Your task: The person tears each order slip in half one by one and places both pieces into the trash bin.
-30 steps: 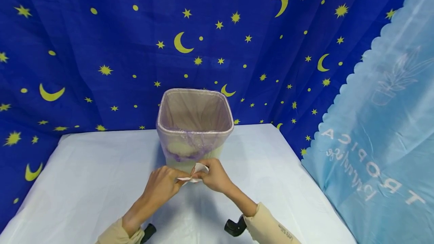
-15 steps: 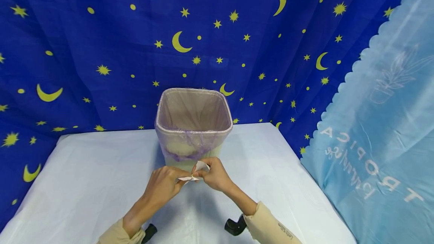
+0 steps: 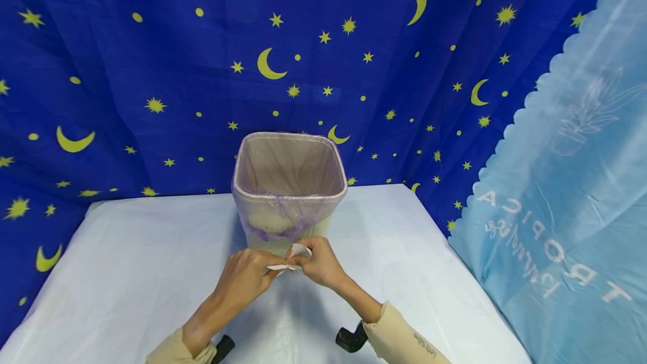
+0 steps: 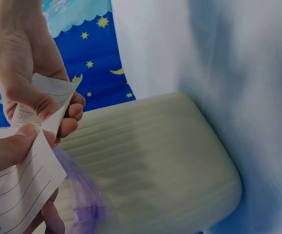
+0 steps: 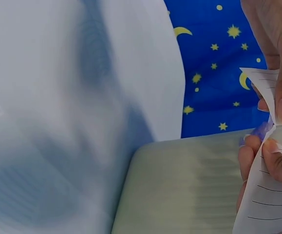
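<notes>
A small sheet of white paper, printed with lines and little checkboxes, is held between both hands just in front of a waste bin. My left hand pinches one side between thumb and fingers; my right hand pinches the other. In the left wrist view the paper bends sharply where the two thumbs come close together. The right wrist view shows the lined paper narrowing at that same spot. Fingers hide the middle, so I cannot tell how far it is torn.
The bin, lined with a thin purple bag, stands on a white-covered table near its back edge. A blue curtain with stars and moons hangs behind. A light blue curtain hangs at the right.
Almost nothing differs. Both hands keep their grip on the paper in the same place, with only a slight shift of the whole head view.
</notes>
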### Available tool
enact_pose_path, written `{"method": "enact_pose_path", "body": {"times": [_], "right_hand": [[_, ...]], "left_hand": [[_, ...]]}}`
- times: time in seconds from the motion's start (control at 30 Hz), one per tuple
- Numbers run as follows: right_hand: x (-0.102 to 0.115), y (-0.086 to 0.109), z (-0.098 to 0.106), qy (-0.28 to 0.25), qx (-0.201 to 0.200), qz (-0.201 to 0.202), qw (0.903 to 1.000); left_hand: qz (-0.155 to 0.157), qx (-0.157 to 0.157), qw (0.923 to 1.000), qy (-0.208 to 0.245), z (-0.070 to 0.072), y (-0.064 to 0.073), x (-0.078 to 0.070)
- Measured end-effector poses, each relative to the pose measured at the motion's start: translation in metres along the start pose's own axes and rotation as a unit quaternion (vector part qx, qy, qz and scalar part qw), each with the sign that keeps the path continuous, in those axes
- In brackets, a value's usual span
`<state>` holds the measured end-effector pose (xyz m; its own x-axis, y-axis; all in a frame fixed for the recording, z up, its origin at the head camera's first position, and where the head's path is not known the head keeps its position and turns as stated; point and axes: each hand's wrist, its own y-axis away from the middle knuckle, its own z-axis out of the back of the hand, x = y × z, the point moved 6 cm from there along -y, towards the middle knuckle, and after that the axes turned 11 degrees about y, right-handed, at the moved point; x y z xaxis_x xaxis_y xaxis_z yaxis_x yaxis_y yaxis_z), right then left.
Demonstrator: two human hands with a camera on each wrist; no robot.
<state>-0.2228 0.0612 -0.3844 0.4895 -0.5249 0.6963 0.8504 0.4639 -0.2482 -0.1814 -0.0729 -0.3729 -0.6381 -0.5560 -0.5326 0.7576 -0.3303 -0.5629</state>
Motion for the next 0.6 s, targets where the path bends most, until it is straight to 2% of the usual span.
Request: {"method": "enact_pose_path", "body": {"times": [0.1, 0.3, 0.47, 0.6], "right_hand": [[-0.016, -0.002, -0.007, 0.01, -0.009, 0.005, 0.9999], [-0.021, 0.0, -0.006, 0.053, -0.025, 0.023, 0.998], [-0.018, 0.002, -0.005, 0.073, -0.015, 0.045, 0.9962], [-0.009, 0.005, -0.004, 0.097, 0.0, 0.063, 0.9933]], "left_hand": [[0.0, 0.001, 1.0, 0.001, 0.0, 0.001, 0.0], [-0.014, -0.007, 0.9998, 0.008, 0.004, 0.0, -0.007], [-0.002, -0.01, 0.9999, 0.002, 0.005, 0.0, -0.006], [0.015, 0.004, 0.9999, 0.002, 0.003, 0.001, -0.001]]}}
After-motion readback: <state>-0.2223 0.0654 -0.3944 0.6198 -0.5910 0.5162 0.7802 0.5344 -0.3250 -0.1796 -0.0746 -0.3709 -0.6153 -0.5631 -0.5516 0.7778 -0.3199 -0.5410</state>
